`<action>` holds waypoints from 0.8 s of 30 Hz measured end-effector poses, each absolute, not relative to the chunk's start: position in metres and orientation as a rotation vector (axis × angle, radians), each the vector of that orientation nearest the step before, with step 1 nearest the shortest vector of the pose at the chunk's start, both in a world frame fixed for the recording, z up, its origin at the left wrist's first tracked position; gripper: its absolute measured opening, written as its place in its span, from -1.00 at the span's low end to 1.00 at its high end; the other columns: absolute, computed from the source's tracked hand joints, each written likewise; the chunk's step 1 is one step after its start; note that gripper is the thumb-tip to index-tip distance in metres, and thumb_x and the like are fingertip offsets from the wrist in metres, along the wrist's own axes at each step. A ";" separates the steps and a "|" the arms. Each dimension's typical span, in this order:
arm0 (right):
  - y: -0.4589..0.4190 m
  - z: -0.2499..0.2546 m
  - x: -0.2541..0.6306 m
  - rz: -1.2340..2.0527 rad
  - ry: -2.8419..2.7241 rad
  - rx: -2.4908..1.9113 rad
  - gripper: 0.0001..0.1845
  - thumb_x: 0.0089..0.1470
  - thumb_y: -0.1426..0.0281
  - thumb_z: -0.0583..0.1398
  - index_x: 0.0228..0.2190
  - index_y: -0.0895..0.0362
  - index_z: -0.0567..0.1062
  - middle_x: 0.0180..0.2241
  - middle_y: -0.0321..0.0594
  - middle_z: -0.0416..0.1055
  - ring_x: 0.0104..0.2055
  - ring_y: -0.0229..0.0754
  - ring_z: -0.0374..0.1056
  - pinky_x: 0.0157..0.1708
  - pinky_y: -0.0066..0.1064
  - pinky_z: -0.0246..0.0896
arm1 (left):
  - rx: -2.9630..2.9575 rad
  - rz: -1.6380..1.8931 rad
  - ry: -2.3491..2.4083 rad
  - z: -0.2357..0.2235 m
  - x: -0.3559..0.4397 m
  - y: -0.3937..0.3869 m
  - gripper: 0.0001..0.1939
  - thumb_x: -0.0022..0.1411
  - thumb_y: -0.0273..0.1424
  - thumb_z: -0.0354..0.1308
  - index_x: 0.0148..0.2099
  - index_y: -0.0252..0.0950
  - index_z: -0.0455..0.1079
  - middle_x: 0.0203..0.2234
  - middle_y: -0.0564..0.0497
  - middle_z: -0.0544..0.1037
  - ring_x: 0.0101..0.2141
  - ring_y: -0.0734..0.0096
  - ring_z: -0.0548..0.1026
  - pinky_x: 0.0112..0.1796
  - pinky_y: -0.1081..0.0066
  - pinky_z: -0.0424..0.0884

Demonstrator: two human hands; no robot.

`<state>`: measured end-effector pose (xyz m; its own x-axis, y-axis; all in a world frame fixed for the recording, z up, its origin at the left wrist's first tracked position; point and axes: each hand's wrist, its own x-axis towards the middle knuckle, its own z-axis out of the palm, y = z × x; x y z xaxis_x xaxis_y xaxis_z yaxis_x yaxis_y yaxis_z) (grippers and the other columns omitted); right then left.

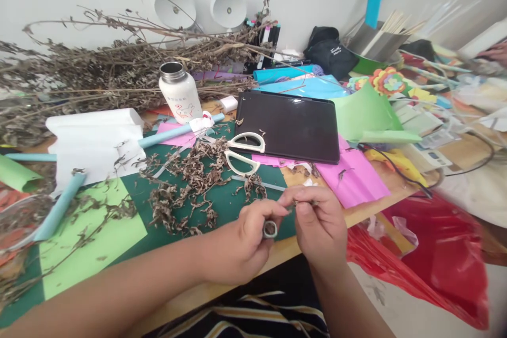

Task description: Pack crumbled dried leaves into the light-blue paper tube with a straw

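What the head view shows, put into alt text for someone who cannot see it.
A person's left hand grips a pale rolled tube with brown material inside, while the right hand seems to pinch brown bits beside it. Beyond lie dried leaves on a green mat, white scissor handles, a black tablet-like slab and heaped dried stems.

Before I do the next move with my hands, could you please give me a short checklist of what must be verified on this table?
1. Left hand holds the pale green tube: ok.
2. Right hand has a secure pinch: cannot tell, its grasp is mostly hidden.
3. Scissors lie apart from both hands: ok.
4. White bottle stands upright and capped: not ok, upright but its mouth is open.
5. Black slab is free of dried leaf bits: not ok.
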<state>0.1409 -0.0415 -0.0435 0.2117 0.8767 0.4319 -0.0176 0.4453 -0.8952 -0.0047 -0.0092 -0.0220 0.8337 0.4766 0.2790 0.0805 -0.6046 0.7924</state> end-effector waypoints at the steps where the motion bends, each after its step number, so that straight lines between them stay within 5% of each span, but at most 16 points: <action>1: -0.042 -0.043 0.140 0.736 -1.225 -0.890 -0.86 0.04 0.50 0.02 -0.33 0.06 0.31 -0.43 -0.29 0.35 -0.35 -0.27 0.29 -0.34 -0.34 0.22 | 2.143 0.627 0.373 -0.026 -0.003 -0.011 -0.59 0.05 -0.67 -0.21 -0.07 -0.27 -0.18 -0.37 -0.03 0.27 -0.36 0.47 0.30 -0.28 0.35 0.29; 7: -0.047 -0.048 0.133 0.586 -1.135 -0.915 -0.89 0.03 0.48 0.02 -0.35 0.05 0.27 -0.47 -0.28 0.37 -0.35 -0.24 0.30 -0.33 -0.29 0.25 | 1.949 0.567 0.488 -0.035 -0.002 -0.012 -0.69 0.11 -0.63 -0.14 -0.15 -0.25 -0.13 -0.25 -0.09 0.36 -0.19 0.43 0.36 -0.22 0.37 0.31; 12: -0.049 -0.047 0.128 0.593 -1.213 -0.872 -0.83 0.02 0.53 0.01 -0.31 0.07 0.28 -0.44 -0.26 0.41 -0.28 -0.21 0.30 -0.24 -0.22 0.21 | 2.070 0.333 0.699 -0.036 -0.001 -0.008 -0.86 0.14 -0.44 -0.02 -0.24 -0.31 0.07 -0.38 -0.04 0.40 -0.37 0.36 0.40 -0.37 0.39 0.33; 17: -0.048 -0.045 0.131 0.571 -1.430 -0.927 -0.78 -0.02 0.59 0.01 -0.32 0.06 0.28 -0.42 -0.26 0.43 -0.25 -0.16 0.30 -0.23 -0.15 0.18 | 2.142 0.330 0.652 -0.036 0.000 -0.003 -0.78 0.16 -0.41 -0.03 -0.11 -0.31 0.16 -0.29 -0.04 0.41 -0.28 0.35 0.39 -0.29 0.41 0.30; 24: -0.051 -0.046 0.139 0.447 -1.720 -1.060 -0.81 -0.06 0.58 0.05 -0.38 0.07 0.30 -0.31 -0.21 0.37 -0.18 -0.16 0.25 -0.19 -0.17 0.16 | 2.140 0.372 0.659 -0.038 0.000 -0.002 -0.86 0.19 -0.37 -0.07 -0.24 -0.30 0.24 -0.38 0.03 0.42 -0.36 0.42 0.40 -0.37 0.50 0.28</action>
<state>0.1393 -0.0510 -0.0456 -0.0903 0.8190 0.5666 0.4393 0.5434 -0.7154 0.0004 -0.0018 -0.0383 0.8172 0.5756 0.0315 0.3246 -0.5047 0.7999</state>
